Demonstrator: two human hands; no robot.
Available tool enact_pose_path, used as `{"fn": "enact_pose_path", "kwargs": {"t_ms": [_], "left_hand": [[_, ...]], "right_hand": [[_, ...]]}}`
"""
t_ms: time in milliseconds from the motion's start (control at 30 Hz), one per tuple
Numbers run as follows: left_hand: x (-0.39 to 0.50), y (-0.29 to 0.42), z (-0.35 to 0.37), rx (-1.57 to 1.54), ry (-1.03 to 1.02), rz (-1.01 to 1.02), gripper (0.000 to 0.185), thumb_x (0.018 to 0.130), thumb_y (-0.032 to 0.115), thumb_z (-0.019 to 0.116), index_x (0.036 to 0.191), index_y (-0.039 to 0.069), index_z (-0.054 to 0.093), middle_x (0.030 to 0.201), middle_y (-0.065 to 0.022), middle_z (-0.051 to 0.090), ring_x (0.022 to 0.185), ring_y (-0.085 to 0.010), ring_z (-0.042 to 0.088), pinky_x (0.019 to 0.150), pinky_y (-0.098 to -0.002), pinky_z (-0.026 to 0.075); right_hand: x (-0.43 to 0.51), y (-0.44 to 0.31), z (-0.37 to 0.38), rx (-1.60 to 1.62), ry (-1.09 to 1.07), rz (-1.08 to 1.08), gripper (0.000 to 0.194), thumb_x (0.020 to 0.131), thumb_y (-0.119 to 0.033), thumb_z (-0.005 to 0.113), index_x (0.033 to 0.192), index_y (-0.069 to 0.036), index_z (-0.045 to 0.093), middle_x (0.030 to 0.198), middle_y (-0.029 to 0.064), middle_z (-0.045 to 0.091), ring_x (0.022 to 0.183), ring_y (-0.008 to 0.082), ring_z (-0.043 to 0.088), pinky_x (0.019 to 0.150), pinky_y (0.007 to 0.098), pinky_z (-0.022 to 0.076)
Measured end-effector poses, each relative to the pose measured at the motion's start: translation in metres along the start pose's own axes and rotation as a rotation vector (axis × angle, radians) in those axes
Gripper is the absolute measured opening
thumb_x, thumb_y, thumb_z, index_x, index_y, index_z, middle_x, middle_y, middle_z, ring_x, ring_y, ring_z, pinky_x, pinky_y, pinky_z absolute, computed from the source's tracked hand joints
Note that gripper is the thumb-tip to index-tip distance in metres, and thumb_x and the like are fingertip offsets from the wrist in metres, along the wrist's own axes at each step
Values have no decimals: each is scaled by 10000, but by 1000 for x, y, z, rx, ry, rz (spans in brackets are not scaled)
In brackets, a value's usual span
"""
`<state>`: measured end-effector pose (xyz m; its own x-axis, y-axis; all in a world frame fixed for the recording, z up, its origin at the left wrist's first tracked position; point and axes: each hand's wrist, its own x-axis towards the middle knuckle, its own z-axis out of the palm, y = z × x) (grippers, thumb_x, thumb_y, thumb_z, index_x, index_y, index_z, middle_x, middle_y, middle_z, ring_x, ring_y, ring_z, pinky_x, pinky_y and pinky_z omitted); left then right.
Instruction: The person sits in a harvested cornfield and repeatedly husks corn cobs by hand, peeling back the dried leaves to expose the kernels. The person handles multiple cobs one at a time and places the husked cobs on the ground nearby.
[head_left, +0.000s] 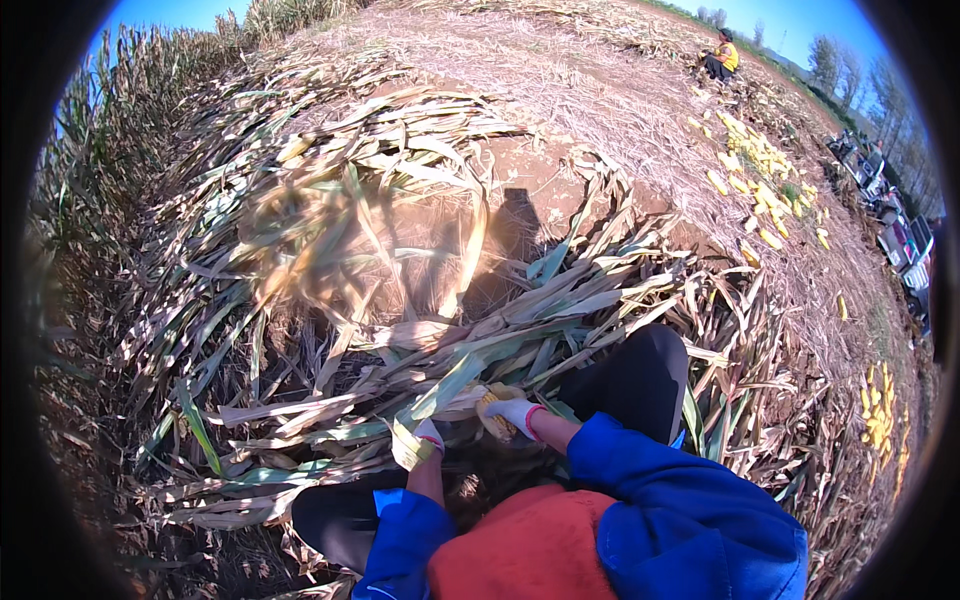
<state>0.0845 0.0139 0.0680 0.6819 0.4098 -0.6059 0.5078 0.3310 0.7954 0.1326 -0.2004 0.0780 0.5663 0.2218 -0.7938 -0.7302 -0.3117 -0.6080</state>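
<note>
My right hand (516, 413), in a white work glove with a pink cuff, grips a corn ear (496, 424) whose yellow kernels show between pale husks. Just left of it, my left hand (428, 433), also gloved, is closed on a pale green corn husk (411, 448); the husk covers most of its fingers. Both hands are low over my lap, between my bent knees. Beyond them lies a heap of cut corn stalks (480, 352) with dry, partly green leaves.
More stalks (202, 262) lie to the left, beside standing corn (112, 112). Bare ears form a pile (757, 157) at the upper right and another pile (876, 412) at the right. A person (721, 57) sits farther off. Vehicles (896, 232) stand at the right edge.
</note>
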Motion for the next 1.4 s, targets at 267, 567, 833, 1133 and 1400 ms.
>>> {"fn": "enact_pose_path", "kwargs": {"t_ms": [267, 567, 833, 1133, 1400], "left_hand": [[5, 0, -13, 250, -114, 54, 511, 990, 487, 571, 1158, 22, 706, 1045, -127, 725, 846, -225, 692, 738, -374, 572], [0, 33, -17, 525, -428, -190, 581, 983, 565, 568, 1155, 25, 701, 1018, -126, 725, 804, -225, 694, 696, -361, 571], [-29, 28, 28, -165, -820, -150, 645, 1005, 540, 577, 1395, 29, 517, 1201, -139, 681, 1097, -280, 674, 996, -422, 530], [-32, 33, 30, -420, -543, 17, 410, 986, 317, 687, 1249, 22, 577, 1110, -143, 697, 1002, -264, 697, 878, -415, 592], [16, 6, 22, -332, -299, 196, 241, 1055, 210, 525, 1229, 58, 593, 994, -137, 704, 856, -275, 688, 787, -401, 586]], "right_hand": [[-62, -7, 3, 290, -83, 21, 308, 909, -281, 705, 1041, -8, 648, 761, 120, 684, 558, 247, 662, 496, 378, 556], [-67, -3, -33, 686, -285, -112, 513, 937, -331, 638, 1364, -65, 532, 1049, 139, 724, 752, 256, 722, 569, 364, 576], [-95, -13, -13, 521, -310, -135, 471, 938, -255, 655, 1304, 16, 537, 985, 161, 698, 732, 241, 703, 602, 350, 595], [-96, -8, 12, 237, -339, -164, 606, 906, -235, 763, 1393, 17, 503, 1150, 112, 657, 990, 167, 682, 816, 319, 591], [-101, -17, 8, 329, -475, -14, 649, 954, -272, 694, 1492, -46, 410, 1152, 145, 670, 825, 223, 721, 717, 341, 603]]}}
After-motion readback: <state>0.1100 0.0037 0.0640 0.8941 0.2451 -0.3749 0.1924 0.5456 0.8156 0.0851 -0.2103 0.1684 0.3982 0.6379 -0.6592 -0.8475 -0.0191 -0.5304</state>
